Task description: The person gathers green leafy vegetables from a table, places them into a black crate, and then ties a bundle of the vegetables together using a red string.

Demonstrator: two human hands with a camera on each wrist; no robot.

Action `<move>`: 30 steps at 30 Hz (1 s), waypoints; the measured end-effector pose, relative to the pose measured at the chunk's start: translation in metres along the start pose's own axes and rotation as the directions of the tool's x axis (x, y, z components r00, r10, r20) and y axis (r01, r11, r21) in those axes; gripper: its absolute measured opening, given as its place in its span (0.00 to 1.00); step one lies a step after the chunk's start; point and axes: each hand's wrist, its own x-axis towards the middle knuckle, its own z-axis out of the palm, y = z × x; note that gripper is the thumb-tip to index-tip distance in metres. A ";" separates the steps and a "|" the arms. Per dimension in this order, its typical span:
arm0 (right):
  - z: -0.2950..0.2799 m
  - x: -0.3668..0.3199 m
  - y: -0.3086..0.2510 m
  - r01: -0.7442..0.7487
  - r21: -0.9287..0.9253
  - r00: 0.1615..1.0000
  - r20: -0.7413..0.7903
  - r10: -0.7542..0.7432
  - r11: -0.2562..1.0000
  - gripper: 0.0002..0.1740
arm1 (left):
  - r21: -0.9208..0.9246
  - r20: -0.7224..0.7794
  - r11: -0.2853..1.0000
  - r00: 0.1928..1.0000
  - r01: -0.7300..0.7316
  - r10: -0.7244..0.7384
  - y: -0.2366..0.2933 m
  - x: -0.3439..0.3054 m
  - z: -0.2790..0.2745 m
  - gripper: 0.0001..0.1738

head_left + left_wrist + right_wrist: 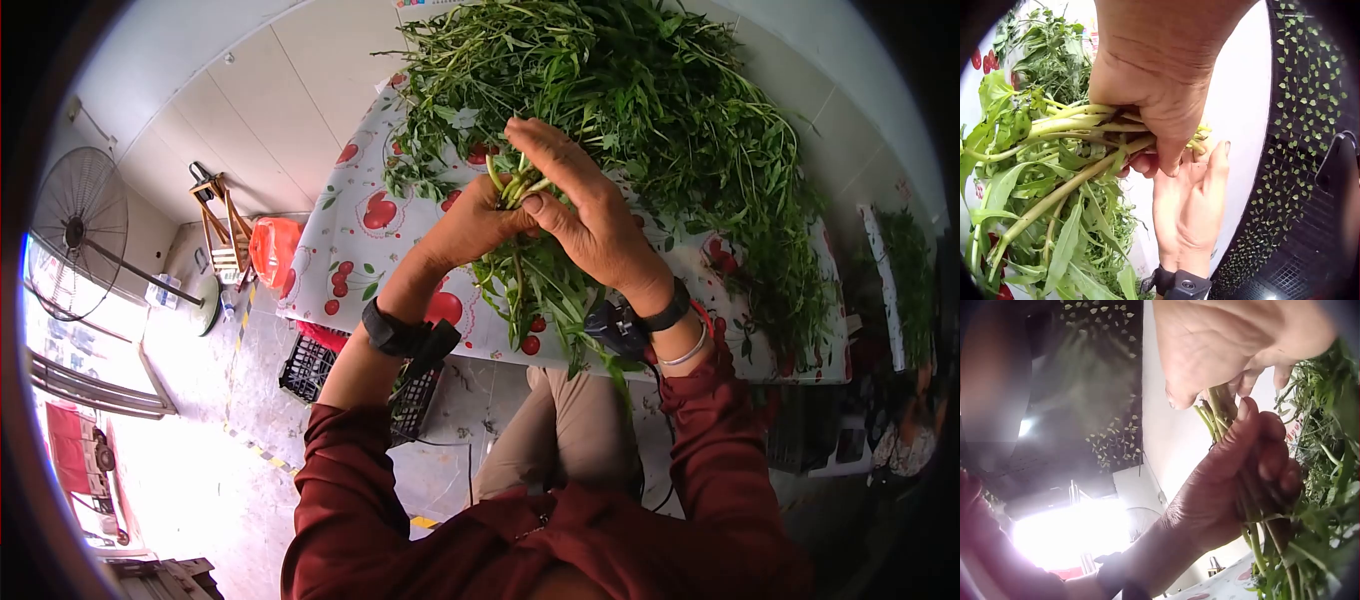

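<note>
**Hands meet at the stem ends of a leafy bunch**

Left hand (470,228) is clenched round a bunch of greens (530,290), gripping it just below the cut ends, so the pale stems (1079,122) stick out past its fingers and the leaves hang toward the person's lap. Right hand (585,215) lies against those cut ends with its fingers nearly straight, touching them rather than gripping.

The bunch looks light and limp. Its stems seem crisp and likely to snap if bent, and its leaves bruise easily, so the firm stem section near the ends is the sound place to hold it.

Beyond the hands, the table (350,240) wears a cherry-print cloth and carries a large loose heap of greens (650,110). A dark crate (310,365) sits under the table, and a standing fan (75,230) is well apart to the left.
</note>
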 end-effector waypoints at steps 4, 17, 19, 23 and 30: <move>-0.003 0.004 0.002 0.073 -0.230 0.993 0.104 -0.049 0.971 0.27 | 0.026 0.005 0.999 1.000 0.027 -0.027 -0.006 -0.001 -0.006 0.17; 0.005 -0.009 0.006 -0.337 0.182 0.936 0.171 0.307 0.924 0.47 | -0.025 -0.037 0.999 0.998 0.042 -0.043 0.006 -0.002 0.001 0.15; 0.010 -0.008 0.014 -0.328 0.251 0.937 0.212 0.279 0.910 0.45 | 0.096 0.012 0.994 0.998 0.058 -0.059 0.011 -0.003 0.000 0.16; 0.004 0.004 0.016 -0.360 0.389 0.907 0.358 0.221 0.848 0.37 | 0.048 0.080 0.998 0.996 -0.050 0.046 0.010 -0.004 0.009 0.22; 0.014 0.016 0.005 -0.369 0.400 0.912 0.329 0.244 0.839 0.20 | 0.082 0.004 0.996 1.000 0.028 -0.029 0.008 -0.002 -0.001 0.24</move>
